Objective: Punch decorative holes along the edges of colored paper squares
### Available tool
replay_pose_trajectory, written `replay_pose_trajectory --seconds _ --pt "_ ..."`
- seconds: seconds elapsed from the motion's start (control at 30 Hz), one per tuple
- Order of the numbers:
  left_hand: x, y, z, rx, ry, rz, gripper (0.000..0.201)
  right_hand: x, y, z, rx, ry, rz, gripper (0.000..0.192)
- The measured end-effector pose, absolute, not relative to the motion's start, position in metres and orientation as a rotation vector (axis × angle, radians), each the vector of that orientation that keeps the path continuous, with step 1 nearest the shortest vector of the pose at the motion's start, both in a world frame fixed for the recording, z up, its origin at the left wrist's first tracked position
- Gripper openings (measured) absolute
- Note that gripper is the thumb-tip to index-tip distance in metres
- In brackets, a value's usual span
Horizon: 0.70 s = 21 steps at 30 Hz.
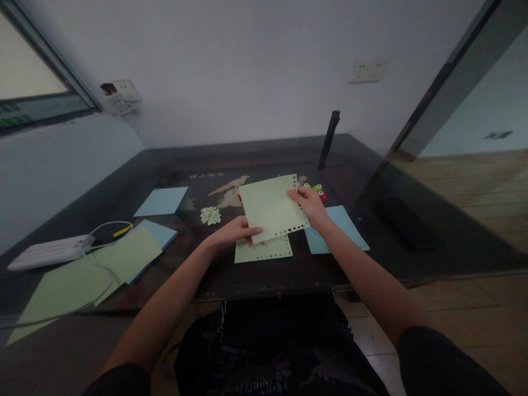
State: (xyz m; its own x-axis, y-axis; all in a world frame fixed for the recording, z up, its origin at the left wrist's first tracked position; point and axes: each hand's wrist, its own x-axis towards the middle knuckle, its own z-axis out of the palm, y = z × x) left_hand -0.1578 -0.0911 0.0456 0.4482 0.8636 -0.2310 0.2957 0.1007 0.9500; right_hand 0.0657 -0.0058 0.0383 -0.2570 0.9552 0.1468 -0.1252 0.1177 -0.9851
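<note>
Closest in, both forearms reach out over the near edge of the dark glass-topped desk (412,253). The left hand (233,232) pinches the lower left corner of a pale green sheet (270,209), thumb on top, fingers underneath. The right hand (311,206) grips the sheet's right edge, right along a row of small punched holes. The sheet is lifted and tilted, held just above the desk between the two hands.

Directly under it lies a second green sheet (264,250), flat, with a punched border along its edges. Just right of that, a blue sheet (342,231) with holes down its side, partly hidden by the right wrist.

Off to the left, a stack of plain green and blue paper (124,256), with a white power strip (47,252) and its cable beside it.

Further back, a little heap of punched-out scraps (210,215), another blue sheet (160,201), and small green and red punches (317,190) just behind the right hand. At the far end, a dark post (329,140) leans upright.
</note>
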Motion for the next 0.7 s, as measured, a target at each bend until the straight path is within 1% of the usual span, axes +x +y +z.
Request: replay_pose_trajectory --seconds 0.27,0.4,0.53,0.7 --pt "-0.160 -0.090 0.043 1.483 1.105 0.528 0.030 0.064 -0.005 0.036 -0.875 -1.416 1.366 0.037" --pt "-0.163 -0.088 0.041 1.527 1.127 0.507 0.031 0.064 -0.004 0.034 -0.926 -1.464 1.312 0.037" --pt "-0.165 -0.087 0.038 1.582 1.122 0.495 0.032 0.064 -0.004 0.034 -0.917 -1.447 1.322 0.037" --pt "-0.166 -0.085 0.036 1.598 1.137 0.518 0.031 0.065 -0.002 0.035 -0.990 -1.436 1.196 0.043"
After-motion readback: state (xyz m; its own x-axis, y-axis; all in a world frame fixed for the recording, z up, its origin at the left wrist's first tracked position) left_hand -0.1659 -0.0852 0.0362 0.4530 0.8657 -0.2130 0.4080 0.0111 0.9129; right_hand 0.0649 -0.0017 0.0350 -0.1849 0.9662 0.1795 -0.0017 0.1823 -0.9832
